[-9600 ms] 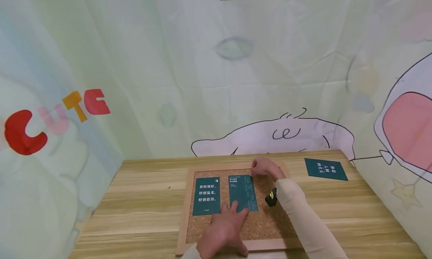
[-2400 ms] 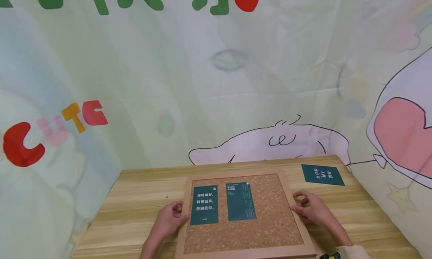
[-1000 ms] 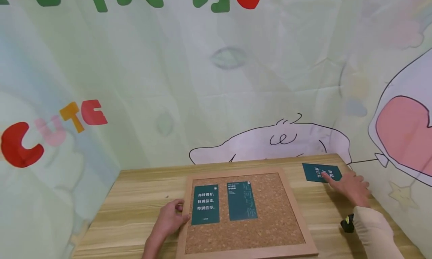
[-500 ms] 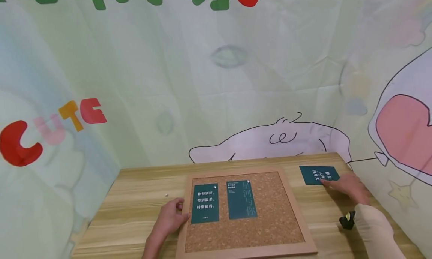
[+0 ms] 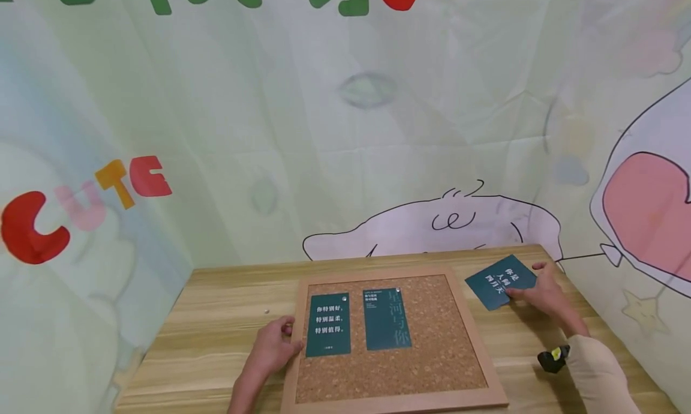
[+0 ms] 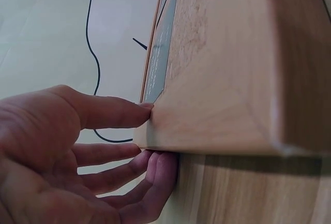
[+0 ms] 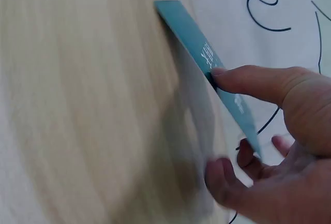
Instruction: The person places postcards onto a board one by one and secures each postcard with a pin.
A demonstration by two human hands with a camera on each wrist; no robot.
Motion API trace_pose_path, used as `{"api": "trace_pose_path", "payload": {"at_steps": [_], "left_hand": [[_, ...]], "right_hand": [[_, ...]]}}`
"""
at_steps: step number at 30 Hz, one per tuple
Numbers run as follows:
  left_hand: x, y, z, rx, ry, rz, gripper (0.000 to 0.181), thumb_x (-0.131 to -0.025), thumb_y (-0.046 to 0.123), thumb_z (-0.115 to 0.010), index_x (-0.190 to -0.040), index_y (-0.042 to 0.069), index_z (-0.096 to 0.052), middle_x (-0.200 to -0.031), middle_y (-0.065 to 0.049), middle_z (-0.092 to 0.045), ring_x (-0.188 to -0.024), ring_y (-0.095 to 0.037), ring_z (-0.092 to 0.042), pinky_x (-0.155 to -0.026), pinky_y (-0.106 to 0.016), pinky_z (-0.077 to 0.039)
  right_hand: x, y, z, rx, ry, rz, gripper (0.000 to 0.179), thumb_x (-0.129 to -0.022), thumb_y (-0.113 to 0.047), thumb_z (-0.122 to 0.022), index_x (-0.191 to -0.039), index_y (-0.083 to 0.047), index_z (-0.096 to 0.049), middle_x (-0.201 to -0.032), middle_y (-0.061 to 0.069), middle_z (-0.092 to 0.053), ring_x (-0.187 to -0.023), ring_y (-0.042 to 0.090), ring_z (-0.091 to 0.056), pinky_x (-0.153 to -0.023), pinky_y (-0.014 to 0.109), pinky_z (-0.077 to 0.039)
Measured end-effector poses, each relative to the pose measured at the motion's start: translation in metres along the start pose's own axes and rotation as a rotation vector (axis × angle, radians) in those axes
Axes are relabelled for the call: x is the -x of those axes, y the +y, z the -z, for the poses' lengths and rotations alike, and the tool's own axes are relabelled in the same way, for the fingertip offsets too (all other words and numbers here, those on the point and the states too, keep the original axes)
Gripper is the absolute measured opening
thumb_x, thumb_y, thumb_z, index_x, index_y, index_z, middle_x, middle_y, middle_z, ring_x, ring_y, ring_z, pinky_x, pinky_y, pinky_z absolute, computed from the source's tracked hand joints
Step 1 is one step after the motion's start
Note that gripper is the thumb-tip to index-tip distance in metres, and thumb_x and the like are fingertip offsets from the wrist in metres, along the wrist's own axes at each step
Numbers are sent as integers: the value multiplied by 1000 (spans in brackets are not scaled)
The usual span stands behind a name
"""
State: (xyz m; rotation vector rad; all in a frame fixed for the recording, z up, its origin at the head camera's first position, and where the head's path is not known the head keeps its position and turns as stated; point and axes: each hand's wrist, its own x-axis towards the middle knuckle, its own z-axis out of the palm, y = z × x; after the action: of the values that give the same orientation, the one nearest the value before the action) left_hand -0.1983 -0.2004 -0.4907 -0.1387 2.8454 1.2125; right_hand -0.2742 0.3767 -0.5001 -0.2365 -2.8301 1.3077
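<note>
A wood-framed cork board (image 5: 396,401) lies on the table. My left hand (image 5: 270,349) grips its left frame edge; in the left wrist view the thumb (image 6: 119,113) presses on the frame's face and the other fingers bend against its side. On the cork are two dark green cards with white Chinese writing: the left card (image 5: 329,336) and the middle card (image 5: 380,324), each with a small pin at its upper right corner. My right hand (image 5: 547,294) pinches a third green card (image 5: 488,282), thumb on its printed face. In the right wrist view this card (image 7: 189,32) tilts up off the wood.
A small round silvery piece (image 5: 267,311) lies on the wooden table (image 5: 221,318) left of the board. Bare cork (image 5: 442,324) shows right of the middle card. A printed curtain (image 5: 243,132) stands behind the table. A black-and-yellow item (image 5: 553,359) sits at my right wrist.
Earlier my right hand worked at the middle card's top corner, then held the board's right edge. It has since reached the third card, drawn it left, turned and lifted it. My left hand stays put.
</note>
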Motion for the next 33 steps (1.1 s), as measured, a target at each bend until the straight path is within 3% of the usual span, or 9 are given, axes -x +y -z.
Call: {"api": "trace_pose_path", "payload": {"at_steps": [3,6,9,12,16,18,21,26,33], "left_hand": [[0,0,0,0,0,-5,56,-79,0,-84,-129,-13,-60,-103,-18,-66,-88,-26,-64,-77,-43,-58],[0,-1,0,-1,6,-7,56,-79,1,-84,-128,-12,-61,-103,-17,-66,-89,-26,-63,-78,-43,-57],[1,-1,0,-1,8,-8,57,-79,1,-84,-129,-12,-61,-104,-17,-66,-90,-27,-64,-79,-44,-57],[0,-1,0,-1,6,-4,57,-80,2,-84,-130,-12,-61,-105,-18,-66,-92,-28,-64,-80,-44,-57],[0,-2,-1,-1,5,5,57,-80,2,-84,-130,-12,-61,-106,-18,-66,-92,-28,-64,-80,-44,-57],[0,-2,-1,0,5,6,56,-80,1,-84,-130,-12,-61,-106,-18,-66,-91,-28,-64,-80,-44,-57],[0,-2,-1,0,6,10,56,-81,1,-84,-130,-11,-61,-106,-18,-66,-90,-27,-63,-78,-43,-57],[0,-2,-1,-12,3,18,56,-81,3,-85,-130,-10,-61,-106,-17,-66,-92,-27,-63,-81,-44,-56],[-1,-3,-1,-16,2,16,56,-81,4,-85,-130,-10,-62,-106,-16,-66,-93,-28,-63,-82,-46,-55]], "right_hand": [[-3,-3,-4,-107,-5,60,94,-86,-1,-81,-143,6,-6,-120,45,-36,-92,43,-59,-76,42,-56],[-5,-9,-5,-191,-46,67,93,-85,14,-73,-146,6,-4,-120,42,-34,-87,35,-60,-61,30,-57],[-5,-17,-4,-179,-83,47,96,-85,17,-70,-151,7,-1,-121,42,-33,-90,39,-57,-64,33,-56],[-5,-21,-5,-131,-124,37,96,-86,13,-69,-153,9,0,-126,43,-31,-101,45,-51,-82,46,-52],[-6,-23,-7,-98,-175,9,92,-92,3,-67,-154,13,0,-141,48,-21,-123,56,-33,-107,67,-31],[-6,-25,-9,-91,-196,-13,94,-94,-4,-69,-155,15,1,-145,50,-14,-129,59,-26,-111,72,-22],[-8,-26,-12,-87,-225,-47,103,-93,-10,-74,-155,16,5,-148,50,-10,-132,62,-22,-112,73,-18],[-10,-24,-15,-115,-245,-70,114,-90,-8,-79,-155,12,12,-149,50,-6,-133,62,-21,-112,71,-23],[-11,-24,-5,-140,-303,-81,118,-88,-5,-81,-155,11,14,-147,51,-9,-129,59,-30,-104,63,-42]]}}
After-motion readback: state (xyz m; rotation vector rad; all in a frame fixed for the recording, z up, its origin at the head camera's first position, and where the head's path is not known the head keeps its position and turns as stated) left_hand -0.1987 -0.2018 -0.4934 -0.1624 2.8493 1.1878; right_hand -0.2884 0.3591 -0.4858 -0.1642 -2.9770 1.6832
